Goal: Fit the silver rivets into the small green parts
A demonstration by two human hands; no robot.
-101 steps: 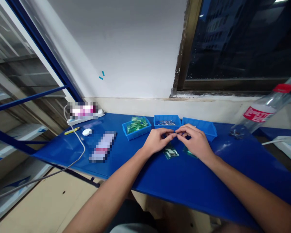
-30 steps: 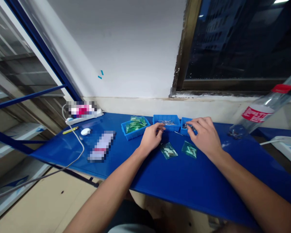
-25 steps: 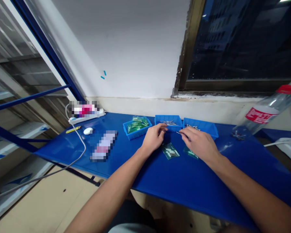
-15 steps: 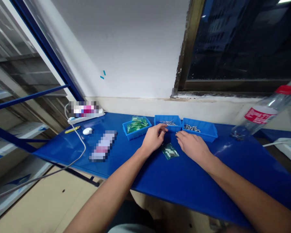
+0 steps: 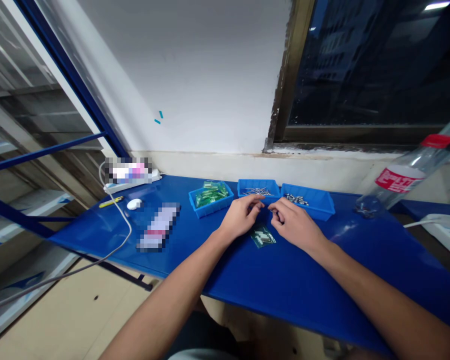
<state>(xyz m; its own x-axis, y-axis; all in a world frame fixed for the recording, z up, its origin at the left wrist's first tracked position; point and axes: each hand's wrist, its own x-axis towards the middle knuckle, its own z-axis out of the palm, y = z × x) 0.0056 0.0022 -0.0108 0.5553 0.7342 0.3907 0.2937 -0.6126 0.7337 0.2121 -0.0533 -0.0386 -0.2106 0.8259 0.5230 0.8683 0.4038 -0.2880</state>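
Note:
My left hand (image 5: pixel 243 216) is above the table in front of the middle blue bin (image 5: pixel 243 183), thumb and fingers curled together; whatever they may hold is hidden. Facing it, my right hand (image 5: pixel 295 223) has its fingertips pinched in front of the right blue bin (image 5: pixel 318 207). A small dark bit shows at those fingertips, too small to name. Between and below the hands lies a small clear plastic bag (image 5: pixel 263 237) with metal pieces inside. Long thin metal pins (image 5: pixel 258 191) fill the middle bin, and shorter metal pieces (image 5: pixel 297 199) lie in the right one.
A third blue bin (image 5: pixel 199 212) holds green-tinted packets (image 5: pixel 211 193). To the left lie a blurred-out flat item (image 5: pixel 159 227), a white oval object (image 5: pixel 134 204), a yellow-handled tool (image 5: pixel 110 202) and a cable (image 5: pixel 129 225). A red-capped plastic bottle (image 5: pixel 399 179) stands at right.
My right hand has shifted slightly left and its fingers have curled in more. My left fingertips have extended toward the right hand, narrowing the gap. The small bag stays on the table.

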